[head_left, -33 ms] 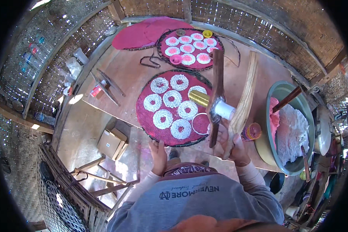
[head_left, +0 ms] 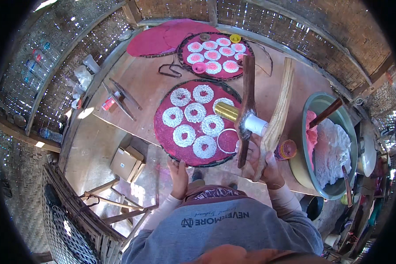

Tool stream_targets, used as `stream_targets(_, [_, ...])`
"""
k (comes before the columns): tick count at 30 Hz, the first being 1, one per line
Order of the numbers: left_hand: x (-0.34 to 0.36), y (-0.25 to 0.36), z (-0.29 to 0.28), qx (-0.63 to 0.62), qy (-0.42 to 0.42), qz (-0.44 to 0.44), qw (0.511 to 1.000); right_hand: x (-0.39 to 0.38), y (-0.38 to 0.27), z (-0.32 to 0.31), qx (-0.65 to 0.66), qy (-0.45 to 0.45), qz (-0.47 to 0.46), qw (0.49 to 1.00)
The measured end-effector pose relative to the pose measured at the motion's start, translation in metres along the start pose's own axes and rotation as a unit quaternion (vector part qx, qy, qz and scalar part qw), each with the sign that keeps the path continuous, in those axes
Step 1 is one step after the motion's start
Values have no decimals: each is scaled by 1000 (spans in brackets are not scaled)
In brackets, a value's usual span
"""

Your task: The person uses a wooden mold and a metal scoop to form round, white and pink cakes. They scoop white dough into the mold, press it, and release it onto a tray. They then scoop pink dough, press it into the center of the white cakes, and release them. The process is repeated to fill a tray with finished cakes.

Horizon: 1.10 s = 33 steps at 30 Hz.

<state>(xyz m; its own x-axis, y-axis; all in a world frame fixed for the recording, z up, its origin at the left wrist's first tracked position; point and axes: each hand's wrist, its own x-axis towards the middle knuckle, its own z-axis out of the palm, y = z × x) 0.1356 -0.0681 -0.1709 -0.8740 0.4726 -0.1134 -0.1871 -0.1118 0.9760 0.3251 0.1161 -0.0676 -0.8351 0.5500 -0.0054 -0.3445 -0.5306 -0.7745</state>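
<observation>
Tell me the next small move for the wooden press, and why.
Probably swing the wooden-handled press with the brass cylinder over the bare patch at the near right of the round red mat. The right hand holds the press above that patch, white noodle rings fill the rest, and the left hand steadies the mat's rim.

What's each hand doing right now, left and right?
Left hand: closed on the near rim of the round pink tray.
Right hand: closed around the wooden press tool.
</observation>
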Motion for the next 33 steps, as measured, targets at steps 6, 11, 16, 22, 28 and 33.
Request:
stream_targets(6, [70, 3, -72, 215, -59, 115, 968, -7, -14, -11, -85, -2, 12, 996])
stream_targets(11, [127, 30, -114, 507, -155, 32, 847, -15, -8, -32, -53, 11, 9, 998])
stream_targets(16, [150, 96, -81, 603, -126, 78, 784, -14, -11, -25, -123, 55, 34, 990])
stream_targets(22, [247, 67, -66, 602, -202, 169, 754, -9, -15, -22, -218, 74, 107, 967])
stream_targets(28, [263, 74, -36, 714, -118, 288, 628, 28, -38, 25, -278, -9, 99, 956])
stream_targets(33, [198, 158, 44, -124, -267, 107, 950, 67, -51, 65, -315, -113, 223, 916])
